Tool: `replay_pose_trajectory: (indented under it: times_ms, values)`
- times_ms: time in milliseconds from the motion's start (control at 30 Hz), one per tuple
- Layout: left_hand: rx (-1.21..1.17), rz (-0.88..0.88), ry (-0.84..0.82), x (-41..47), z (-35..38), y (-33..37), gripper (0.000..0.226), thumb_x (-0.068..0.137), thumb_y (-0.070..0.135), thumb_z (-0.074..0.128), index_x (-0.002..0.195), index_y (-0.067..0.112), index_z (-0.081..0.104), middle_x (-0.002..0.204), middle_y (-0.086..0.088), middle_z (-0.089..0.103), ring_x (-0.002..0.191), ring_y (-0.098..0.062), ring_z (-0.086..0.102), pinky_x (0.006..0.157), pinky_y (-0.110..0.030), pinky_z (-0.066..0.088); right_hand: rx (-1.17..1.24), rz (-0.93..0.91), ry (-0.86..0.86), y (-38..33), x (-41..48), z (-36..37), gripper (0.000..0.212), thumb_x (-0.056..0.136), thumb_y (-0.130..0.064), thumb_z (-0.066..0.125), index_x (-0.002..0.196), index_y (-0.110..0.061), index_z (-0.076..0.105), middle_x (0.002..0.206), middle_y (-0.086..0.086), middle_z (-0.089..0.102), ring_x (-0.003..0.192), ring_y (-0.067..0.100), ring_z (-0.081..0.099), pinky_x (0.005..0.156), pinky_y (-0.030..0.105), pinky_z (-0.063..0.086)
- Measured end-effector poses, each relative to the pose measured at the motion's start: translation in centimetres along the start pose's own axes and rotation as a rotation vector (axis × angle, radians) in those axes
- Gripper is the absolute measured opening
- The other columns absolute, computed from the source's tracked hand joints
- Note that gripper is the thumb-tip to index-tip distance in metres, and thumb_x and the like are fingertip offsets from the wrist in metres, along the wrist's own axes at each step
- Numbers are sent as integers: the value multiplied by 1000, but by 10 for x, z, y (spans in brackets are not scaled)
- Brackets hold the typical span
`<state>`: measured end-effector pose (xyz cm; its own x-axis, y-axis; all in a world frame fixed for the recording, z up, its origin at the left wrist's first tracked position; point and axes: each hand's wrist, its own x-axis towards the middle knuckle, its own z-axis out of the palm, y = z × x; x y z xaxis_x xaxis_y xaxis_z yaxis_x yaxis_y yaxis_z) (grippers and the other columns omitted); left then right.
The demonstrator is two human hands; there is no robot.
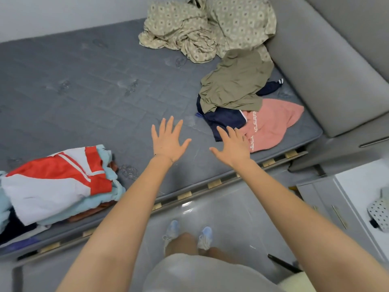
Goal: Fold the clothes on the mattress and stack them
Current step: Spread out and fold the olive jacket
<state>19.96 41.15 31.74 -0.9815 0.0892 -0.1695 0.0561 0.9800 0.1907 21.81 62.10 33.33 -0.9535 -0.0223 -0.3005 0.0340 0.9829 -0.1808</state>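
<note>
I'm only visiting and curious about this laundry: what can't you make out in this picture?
Folded stack: cut off by the left edge of the head view; lower layers hidden under the red-and-white top piece.
Navy garment: mostly covered by the olive garment, so its kind is unclear.
Pink garment: lettering too small to read fully; the right hand covers one edge.
Polka-dot item: cut off by the right edge.

The mattress [84, 85] is grey quilted cloth, matt. The pink sweatshirt [273, 125] looks soft and fuzzy. The floor [221, 209] tiles are smooth and shiny. Wooden slats [214, 183] look pale.
</note>
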Motion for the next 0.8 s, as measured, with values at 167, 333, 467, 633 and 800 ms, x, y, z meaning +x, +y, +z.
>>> replay_pose_trajectory:
  times_ms: [167, 333, 467, 633, 800]
  values:
    - [20, 7, -26, 30, 7, 18, 68, 96, 60, 33, 154, 30, 13, 163, -2, 3, 150, -24, -3, 118, -52, -6, 15, 31, -13, 29, 30, -3, 79, 94, -55, 50, 157, -25, 13, 163, 9, 13, 150, 30, 8, 118, 44, 17]
    - [-7, -4, -60, 76, 16, 20, 69, 96, 60, 34, 154, 30, 13, 163, -1, 3, 150, -24, -4, 118, -51, -7, 0, 73, -52, 51, 71, -3, 79, 94, -55, 49, 157, -25, 13, 163, 9, 13, 150, 30, 8, 118, 47, 18]
    - [-16, 6, -98, 115, 23, 32, 69, 96, 59, 35, 155, 30, 12, 163, -1, 2, 150, -23, -4, 119, -51, -6, 3, 135, -68, 72, 102, -5, 77, 94, -56, 49, 156, -25, 16, 162, 9, 14, 150, 30, 9, 117, 46, 18]
    - [-29, 50, -140, 156, 31, 60, 69, 96, 59, 36, 154, 30, 12, 163, -1, 3, 150, -23, -3, 118, -52, -6, 49, 191, -51, 101, 135, -11, 77, 92, -57, 50, 155, -27, 18, 162, 6, 17, 148, 28, 12, 117, 44, 20]
    - [-35, 43, -182, 199, 44, 87, 68, 97, 58, 35, 155, 30, 12, 163, -1, 2, 150, -23, -3, 118, -52, -6, 42, 187, -36, 135, 176, -15, 79, 91, -59, 52, 155, -28, 18, 160, 5, 20, 147, 27, 15, 116, 44, 21]
